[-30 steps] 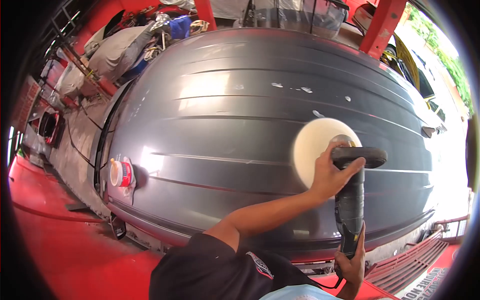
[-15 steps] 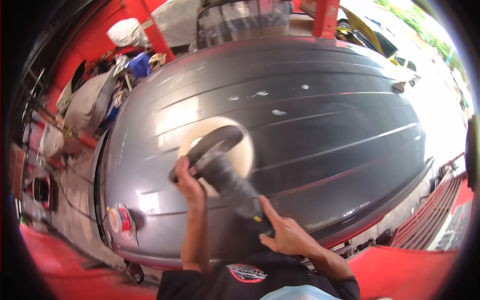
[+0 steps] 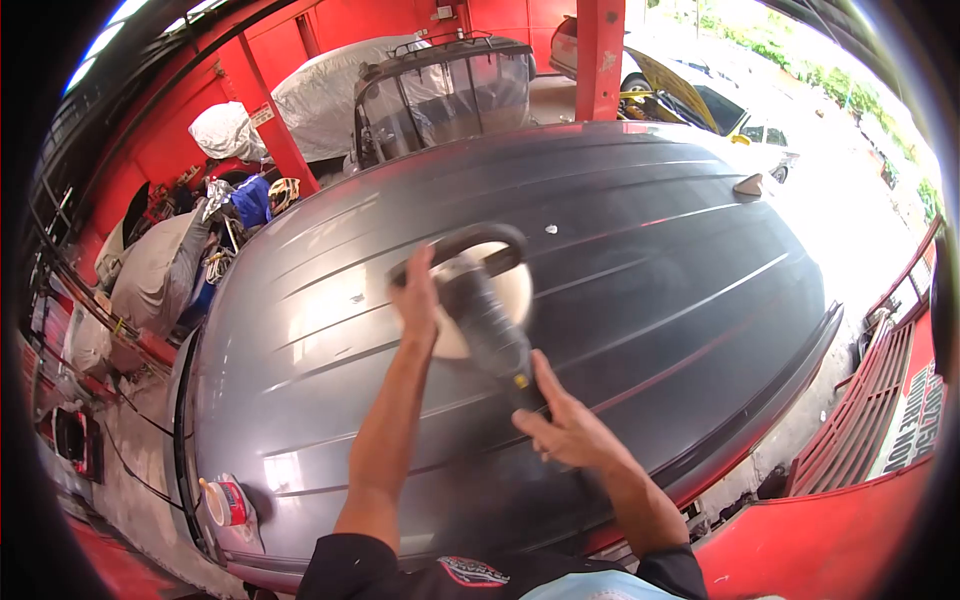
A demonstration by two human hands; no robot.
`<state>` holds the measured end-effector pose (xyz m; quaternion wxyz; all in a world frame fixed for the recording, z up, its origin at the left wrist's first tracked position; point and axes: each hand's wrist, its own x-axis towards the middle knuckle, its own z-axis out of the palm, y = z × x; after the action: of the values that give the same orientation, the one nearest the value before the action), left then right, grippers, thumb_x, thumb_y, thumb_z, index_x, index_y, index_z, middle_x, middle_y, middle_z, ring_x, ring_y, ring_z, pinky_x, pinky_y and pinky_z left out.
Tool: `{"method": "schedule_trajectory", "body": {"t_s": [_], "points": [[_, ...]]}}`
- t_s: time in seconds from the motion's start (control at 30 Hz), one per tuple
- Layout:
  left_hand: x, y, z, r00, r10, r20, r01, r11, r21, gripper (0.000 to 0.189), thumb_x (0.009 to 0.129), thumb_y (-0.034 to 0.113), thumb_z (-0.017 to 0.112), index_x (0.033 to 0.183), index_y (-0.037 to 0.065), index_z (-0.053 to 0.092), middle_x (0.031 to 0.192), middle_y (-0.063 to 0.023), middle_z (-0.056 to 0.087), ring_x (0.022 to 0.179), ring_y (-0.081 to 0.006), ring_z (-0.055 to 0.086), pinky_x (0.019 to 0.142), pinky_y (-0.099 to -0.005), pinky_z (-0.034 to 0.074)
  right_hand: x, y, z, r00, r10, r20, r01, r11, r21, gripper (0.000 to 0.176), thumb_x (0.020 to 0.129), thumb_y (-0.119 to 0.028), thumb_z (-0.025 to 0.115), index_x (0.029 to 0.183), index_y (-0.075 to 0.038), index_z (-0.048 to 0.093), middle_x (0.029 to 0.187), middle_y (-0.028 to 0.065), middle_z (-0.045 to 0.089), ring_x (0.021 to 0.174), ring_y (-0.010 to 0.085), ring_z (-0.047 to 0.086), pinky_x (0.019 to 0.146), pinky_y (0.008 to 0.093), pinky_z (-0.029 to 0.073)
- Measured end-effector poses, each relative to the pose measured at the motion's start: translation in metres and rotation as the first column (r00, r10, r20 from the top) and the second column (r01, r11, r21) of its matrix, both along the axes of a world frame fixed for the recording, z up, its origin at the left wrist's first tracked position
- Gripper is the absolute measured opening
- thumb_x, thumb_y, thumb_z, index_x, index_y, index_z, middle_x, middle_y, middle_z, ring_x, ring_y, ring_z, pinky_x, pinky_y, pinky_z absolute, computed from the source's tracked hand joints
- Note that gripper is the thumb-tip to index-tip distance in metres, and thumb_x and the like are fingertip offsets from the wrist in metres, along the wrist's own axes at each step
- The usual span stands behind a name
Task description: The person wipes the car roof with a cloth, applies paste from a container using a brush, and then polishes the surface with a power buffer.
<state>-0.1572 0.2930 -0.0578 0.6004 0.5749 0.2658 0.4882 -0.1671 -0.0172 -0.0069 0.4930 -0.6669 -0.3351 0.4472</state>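
A dark car polisher [image 3: 490, 325] with a pale round buffing pad [image 3: 515, 292] rests on the ribbed grey car roof [image 3: 640, 290]. My left hand [image 3: 416, 300] is closed around the left part of its black loop handle. Around the rear of the polisher's body, my right hand [image 3: 570, 420] is closed near a small yellow mark. The polisher body covers part of the pad. A small white blob [image 3: 551, 230] lies on the roof just beyond the pad.
An open tub [image 3: 228, 502] with a red label stands on a cloth at the roof's near left corner. A shark-fin antenna [image 3: 750, 185] rises at the far right. Covered vehicles [image 3: 165, 265] and a red post [image 3: 600, 60] surround the car. Slatted metal [image 3: 850, 420] lies right.
Both hands have carried the polisher farther across the roof and slightly right. Several white blobs seen on the roof before no longer show where the pad is now. The view has tilted up.
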Motion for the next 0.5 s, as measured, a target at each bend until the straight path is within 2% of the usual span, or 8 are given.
{"method": "schedule_trajectory", "body": {"t_s": [0.03, 0.07, 0.1, 0.13, 0.17, 0.2, 0.23, 0.5], "points": [[0.023, -0.011, 0.006, 0.937, 0.079, -0.34, 0.062, 0.921, 0.386, 0.034, 0.101, 0.023, 0.049, 0.13, 0.009, 0.06, 0.132, -0.0055, 0.058, 0.122, -0.0186, 0.053, 0.101, -0.0391, 0.039, 0.011, -0.007, 0.002, 0.994, -0.109, 0.014, 0.109, 0.994, 0.015, 0.086, 0.095, -0.023, 0.06, 0.16, -0.015, 0.004, 0.082, 0.0082, 0.061, 0.057, 0.0107, 0.055, 0.052, 0.0285, 0.049], [0.046, -0.021, 0.01, 0.767, 0.28, -0.577, 0.243, 0.706, 0.665, 0.037, 0.103, 0.017, 0.041, 0.138, 0.012, 0.052, 0.151, -0.0068, 0.045, 0.138, -0.0221, 0.042, 0.112, -0.0473, 0.033, 0.023, -0.015, 0.004, 0.976, -0.217, 0.029, 0.216, 0.976, 0.031, 0.086, 0.094, -0.026, 0.061, 0.16, -0.014, 0.006, 0.087, 0.0111, 0.064, 0.056, 0.0122, 0.057, 0.052, 0.0297, 0.05], [0.084, -0.026, 0.003, 0.924, -0.338, -0.177, 0.377, 0.883, 0.279, 0.036, 0.104, 0.017, 0.038, 0.137, 0.02, 0.052, 0.144, -0.0018, 0.053, 0.137, -0.0254, 0.044, 0.11, -0.0615, 0.027, 0.036, -0.023, 0.009, 0.976, -0.216, 0.043, 0.214, 0.976, 0.029, 0.086, 0.094, -0.026, 0.061, 0.16, -0.014, 0.006, 0.087, 0.0111, 0.064, 0.056, 0.0122, 0.057, 0.052, 0.0297, 0.05], [0.109, -0.056, 0.016, 0.934, -0.03, -0.356, 0.22, 0.833, 0.508, 0.032, 0.102, 0.023, 0.046, 0.132, 0.019, 0.058, 0.131, -0.003, 0.064, 0.127, -0.023, 0.054, 0.107, -0.0568, 0.033, 0.048, -0.032, 0.015, 0.948, -0.315, 0.039, 0.315, 0.949, 0.011, 0.085, 0.095, -0.025, 0.061, 0.16, -0.014, 0.007, 0.084, 0.0098, 0.062, 0.056, 0.0128, 0.057, 0.051, 0.0301, 0.051], [0.149, -0.068, 0.008, 0.994, -0.006, -0.113, 0.075, 0.789, 0.61, 0.028, 0.096, 0.031, 0.059, 0.116, 0.015, 0.071, 0.11, -0.0081, 0.072, 0.105, -0.0177, 0.065, 0.096, -0.0387, 0.046, 0.061, -0.04, 0.018, 0.913, -0.406, 0.04, 0.407, 0.914, -0.002, 0.084, 0.095, -0.025, 0.061, 0.16, -0.014, 0.008, 0.081, 0.0085, 0.06, 0.055, 0.0133, 0.057, 0.049, 0.0305, 0.051], [0.154, -0.103, 0.051, 0.944, -0.284, 0.17, 0.282, 0.959, 0.037, 0.033, 0.089, 0.035, 0.069, 0.091, 0.002, 0.075, 0.083, -0.0034, 0.072, 0.077, -0.0127, 0.066, 0.072, -0.0298, 0.05, 0.078, -0.047, 0.016, 0.892, -0.45, 0.047, 0.449, 0.893, 0.031, 0.083, 0.095, -0.024, 0.061, 0.159, -0.015, 0.01, 0.078, 0.0074, 0.058, 0.054, 0.0133, 0.057, 0.047, 0.0307, 0.05], [0.181, -0.11, 0.052, 0.948, -0.283, 0.144, 0.287, 0.958, -0.003, 0.036, 0.082, 0.036, 0.075, 0.076, 0.001, 0.074, 0.072, -0.0011, 0.069, 0.07, -0.0092, 0.062, 0.066, -0.0293, 0.049, 0.095, -0.053, 0.012, 0.869, -0.492, 0.053, 0.488, 0.87, 0.064, 0.082, 0.094, -0.023, 0.062, 0.159, -0.015, 0.013, 0.075, 0.0064, 0.056, 0.054, 0.0132, 0.056, 0.045, 0.031, 0.049], [0.286, -0.103, 0.052, 0.959, -0.284, 0.014, 0.285, 0.959, -0.014, 0.055, 0.072, 0.055, 0.073, 0.081, 0.0, 0.075, 0.077, -0.016, 0.073, 0.078, -0.0294, 0.071, 0.075, -0.0377, 0.053, 0.197, -0.054, 0.023, 0.86, -0.505, 0.069, 0.507, 0.862, -0.004, 0.071, 0.098, -0.027, 0.059, 0.157, -0.029, 0.019, 0.075, 0.0075, 0.056, 0.05, 0.0145, 0.056, 0.04, 0.0308, 0.048]]}}
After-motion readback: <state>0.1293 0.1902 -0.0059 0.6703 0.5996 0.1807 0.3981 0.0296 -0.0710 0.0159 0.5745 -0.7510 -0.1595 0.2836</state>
